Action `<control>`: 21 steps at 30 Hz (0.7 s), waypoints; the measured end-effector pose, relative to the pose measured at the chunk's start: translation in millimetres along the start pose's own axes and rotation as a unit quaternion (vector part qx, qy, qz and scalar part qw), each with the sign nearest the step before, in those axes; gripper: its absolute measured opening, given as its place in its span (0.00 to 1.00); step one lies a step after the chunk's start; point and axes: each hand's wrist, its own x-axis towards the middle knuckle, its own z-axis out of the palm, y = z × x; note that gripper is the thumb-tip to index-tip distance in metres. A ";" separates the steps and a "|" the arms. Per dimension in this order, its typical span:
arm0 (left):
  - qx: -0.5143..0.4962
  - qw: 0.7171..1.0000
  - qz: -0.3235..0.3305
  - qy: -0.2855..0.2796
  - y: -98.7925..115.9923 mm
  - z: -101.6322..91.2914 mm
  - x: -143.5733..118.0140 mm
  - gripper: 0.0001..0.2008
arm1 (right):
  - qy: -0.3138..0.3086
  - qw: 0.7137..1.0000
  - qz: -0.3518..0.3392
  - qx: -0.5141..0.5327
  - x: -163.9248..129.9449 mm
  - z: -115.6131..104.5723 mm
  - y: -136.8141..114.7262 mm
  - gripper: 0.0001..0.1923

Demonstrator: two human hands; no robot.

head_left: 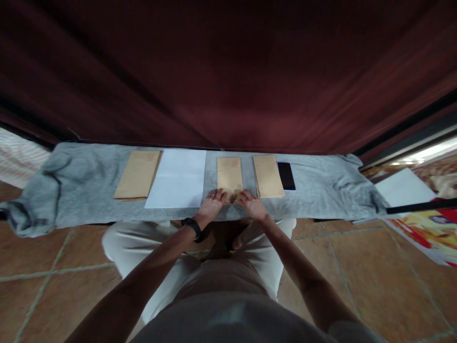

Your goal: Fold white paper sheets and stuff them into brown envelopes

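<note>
A small brown paper envelope [229, 172] lies flat in front of me on a grey cloth. At its near left corner, my left hand [212, 202] has its fingers closed on the paper edge; a black band circles that wrist. My right hand [253, 205] holds the near right corner in the same way, fingertips bent over the edge. To the left are white paper sheets [177, 178] and a stack of larger brown envelopes [137, 174]. Small brown envelopes [269, 176] lie stacked to the right, beside a dark-screened phone [286, 176].
The grey cloth [328, 186] covers a long narrow surface with a dark red curtain [228, 95] behind it. At the far right are a white sheet [406, 187] and a colourful printed package [432, 228]. Below is a tiled floor [357, 267].
</note>
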 end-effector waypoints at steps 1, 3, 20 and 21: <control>-0.001 1.000 0.001 0.001 0.3 -0.4 -0.2 0.28 | 0.005 1.000 -0.001 0.002 0.1 1.2 0.4 0.17; -0.001 1.000 0.000 0.002 1.0 -1.0 -0.5 0.28 | 0.011 1.000 -0.002 0.005 0.2 3.1 1.2 0.17; -0.002 0.996 -0.005 0.087 13.2 7.5 -11.8 0.23 | 0.115 0.992 0.006 0.041 -6.0 26.2 3.3 0.17; -0.001 0.995 -0.001 0.101 14.8 9.1 -13.2 0.22 | 0.122 0.991 0.005 0.046 -6.4 27.2 3.4 0.17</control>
